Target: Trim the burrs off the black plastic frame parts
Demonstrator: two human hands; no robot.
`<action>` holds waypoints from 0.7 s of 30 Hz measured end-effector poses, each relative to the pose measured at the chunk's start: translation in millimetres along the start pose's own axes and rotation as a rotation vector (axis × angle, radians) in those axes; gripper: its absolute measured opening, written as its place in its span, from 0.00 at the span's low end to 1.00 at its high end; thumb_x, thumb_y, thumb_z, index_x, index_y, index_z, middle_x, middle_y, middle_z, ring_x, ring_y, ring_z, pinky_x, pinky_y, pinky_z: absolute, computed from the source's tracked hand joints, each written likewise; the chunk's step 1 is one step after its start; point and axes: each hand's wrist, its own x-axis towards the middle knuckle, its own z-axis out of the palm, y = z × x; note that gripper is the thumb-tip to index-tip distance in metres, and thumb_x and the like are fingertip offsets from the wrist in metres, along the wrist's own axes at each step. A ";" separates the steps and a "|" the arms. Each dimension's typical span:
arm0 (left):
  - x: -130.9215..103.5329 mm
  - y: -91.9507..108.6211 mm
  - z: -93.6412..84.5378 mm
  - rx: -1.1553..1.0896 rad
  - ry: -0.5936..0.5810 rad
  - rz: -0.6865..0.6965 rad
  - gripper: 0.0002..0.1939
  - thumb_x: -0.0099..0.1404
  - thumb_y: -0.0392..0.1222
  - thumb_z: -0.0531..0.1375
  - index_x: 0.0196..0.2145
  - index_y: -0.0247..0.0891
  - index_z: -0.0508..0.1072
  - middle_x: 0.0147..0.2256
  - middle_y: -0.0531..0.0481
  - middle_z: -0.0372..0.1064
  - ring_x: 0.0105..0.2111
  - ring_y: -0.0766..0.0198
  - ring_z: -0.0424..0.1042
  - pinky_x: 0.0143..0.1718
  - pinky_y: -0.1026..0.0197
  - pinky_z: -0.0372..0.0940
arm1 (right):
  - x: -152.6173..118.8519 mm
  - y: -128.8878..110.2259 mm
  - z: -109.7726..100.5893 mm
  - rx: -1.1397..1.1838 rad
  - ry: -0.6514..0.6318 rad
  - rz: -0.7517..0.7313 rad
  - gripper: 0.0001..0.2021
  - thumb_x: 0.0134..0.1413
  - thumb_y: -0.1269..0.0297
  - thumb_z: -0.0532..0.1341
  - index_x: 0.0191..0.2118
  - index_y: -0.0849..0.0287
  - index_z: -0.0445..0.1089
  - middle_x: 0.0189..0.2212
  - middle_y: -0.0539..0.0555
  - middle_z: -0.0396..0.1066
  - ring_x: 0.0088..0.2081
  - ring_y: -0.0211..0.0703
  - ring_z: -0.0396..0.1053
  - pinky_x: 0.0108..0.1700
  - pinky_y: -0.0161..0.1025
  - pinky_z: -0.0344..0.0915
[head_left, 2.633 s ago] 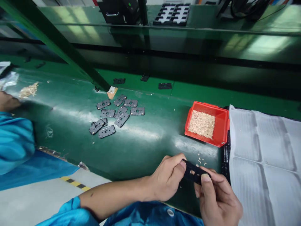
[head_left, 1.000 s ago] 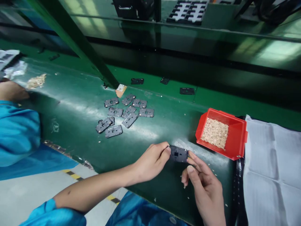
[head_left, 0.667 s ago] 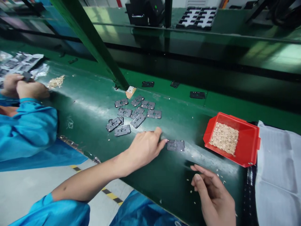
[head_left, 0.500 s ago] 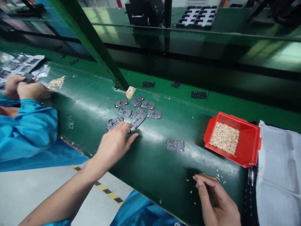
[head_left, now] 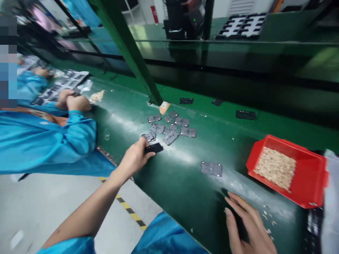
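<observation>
A flat black phone-sized plate (head_left: 156, 148) is gripped between the thumb and fingers of my left hand (head_left: 134, 157). Just beyond it lies a loose group of similar dark grey plates (head_left: 171, 137) with cut-outs, some overlapping. One grey plate (head_left: 211, 169) lies by itself on the green bench (head_left: 182, 190), between my two hands. At the lower right, my right hand (head_left: 247, 225) hovers over the bench with thumb and fingers apart, and I see nothing in it. Small pale chips (head_left: 268, 220) are scattered beside that hand.
A red bin (head_left: 312, 176) of small pale pieces (head_left: 277, 167) stands at the right, near a white sheet (head_left: 332, 211). A green post (head_left: 129, 53) rises from the bench. Black plates (head_left: 246, 115) lie along the back. A co-worker's hands (head_left: 75, 100) work at the left.
My left hand has closed on a black plate and drawn it slightly out of the group. The fingers of my right hand have spread from a pinch. The view has swung left.
</observation>
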 end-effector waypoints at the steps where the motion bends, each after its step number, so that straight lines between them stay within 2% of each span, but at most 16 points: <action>1: -2.4 8.5 -5.9 -0.036 -0.019 0.002 0.10 0.70 0.43 0.64 0.42 0.42 0.64 0.35 0.49 0.72 0.36 0.52 0.75 0.39 0.55 0.66 | -0.6 -1.3 -0.4 0.012 0.008 0.017 0.13 0.72 0.67 0.63 0.57 0.52 0.77 0.55 0.58 0.78 0.51 0.51 0.79 0.56 0.46 0.69; 4: -12.3 47.5 -21.5 -0.175 -0.085 0.164 0.07 0.75 0.43 0.59 0.38 0.41 0.67 0.34 0.50 0.72 0.35 0.55 0.74 0.38 0.58 0.63 | 2.2 -9.6 -0.7 0.080 -0.017 0.051 0.11 0.71 0.65 0.64 0.55 0.52 0.78 0.50 0.57 0.80 0.46 0.49 0.81 0.48 0.43 0.74; 7: -20.7 98.9 -27.0 -0.375 -0.295 0.465 0.11 0.79 0.42 0.56 0.37 0.39 0.71 0.36 0.49 0.72 0.36 0.59 0.72 0.40 0.60 0.63 | 12.9 -23.5 -3.3 0.178 -0.061 0.116 0.15 0.73 0.64 0.63 0.61 0.53 0.74 0.46 0.57 0.80 0.41 0.45 0.81 0.42 0.39 0.77; 10: -24.7 146.6 -18.7 -0.509 -0.503 0.684 0.09 0.80 0.39 0.57 0.39 0.38 0.75 0.38 0.49 0.72 0.38 0.60 0.73 0.42 0.61 0.65 | 26.9 -34.6 -9.4 0.283 -0.029 0.206 0.20 0.73 0.62 0.63 0.67 0.52 0.69 0.51 0.58 0.79 0.39 0.42 0.80 0.43 0.38 0.79; 12: -26.1 170.2 -6.8 -0.564 -0.544 0.790 0.09 0.80 0.37 0.58 0.42 0.39 0.77 0.40 0.48 0.73 0.41 0.61 0.74 0.43 0.61 0.67 | 32.8 -36.0 -16.0 0.347 -0.013 0.263 0.20 0.72 0.59 0.64 0.65 0.51 0.70 0.54 0.59 0.79 0.40 0.43 0.80 0.44 0.39 0.79; 14: -27.5 185.3 7.5 -0.577 -0.460 0.923 0.11 0.80 0.35 0.56 0.43 0.38 0.78 0.44 0.45 0.73 0.42 0.61 0.75 0.44 0.61 0.69 | 33.7 -33.1 -24.2 0.461 -0.014 0.351 0.19 0.74 0.52 0.62 0.64 0.52 0.72 0.51 0.59 0.80 0.39 0.45 0.80 0.42 0.41 0.79; 16: -29.5 192.4 21.1 -0.559 -0.255 1.080 0.13 0.80 0.33 0.53 0.44 0.35 0.78 0.44 0.42 0.73 0.41 0.60 0.74 0.43 0.59 0.70 | 30.4 -29.7 -32.6 0.646 -0.044 0.456 0.22 0.76 0.47 0.57 0.64 0.53 0.72 0.43 0.58 0.81 0.34 0.46 0.79 0.38 0.42 0.79; 18: -32.4 193.8 31.2 -0.556 -0.054 1.188 0.14 0.80 0.30 0.51 0.48 0.34 0.77 0.45 0.40 0.74 0.43 0.58 0.74 0.44 0.57 0.72 | 26.0 -29.5 -39.3 0.784 -0.088 0.563 0.22 0.76 0.45 0.57 0.62 0.54 0.73 0.33 0.54 0.80 0.28 0.44 0.76 0.33 0.41 0.76; 19: -34.1 193.3 34.2 -0.573 -0.010 1.200 0.15 0.79 0.28 0.51 0.52 0.34 0.75 0.47 0.39 0.73 0.45 0.57 0.75 0.46 0.56 0.72 | 24.2 -31.1 -41.7 0.797 -0.089 0.616 0.21 0.74 0.46 0.60 0.60 0.55 0.75 0.29 0.51 0.77 0.26 0.43 0.74 0.31 0.40 0.74; 20: -35.8 192.4 35.8 -0.609 -0.025 1.177 0.17 0.77 0.27 0.51 0.56 0.35 0.74 0.50 0.38 0.73 0.48 0.56 0.75 0.48 0.55 0.73 | 22.7 -33.6 -43.4 0.769 -0.071 0.660 0.19 0.73 0.47 0.62 0.57 0.55 0.76 0.26 0.49 0.75 0.25 0.41 0.73 0.31 0.38 0.73; 21: -37.6 191.6 36.0 -0.666 -0.093 1.123 0.21 0.76 0.26 0.51 0.61 0.37 0.71 0.53 0.37 0.71 0.51 0.56 0.74 0.50 0.55 0.74 | 21.6 -36.3 -44.4 0.709 -0.027 0.688 0.17 0.72 0.49 0.65 0.55 0.55 0.77 0.24 0.47 0.74 0.24 0.40 0.72 0.31 0.36 0.73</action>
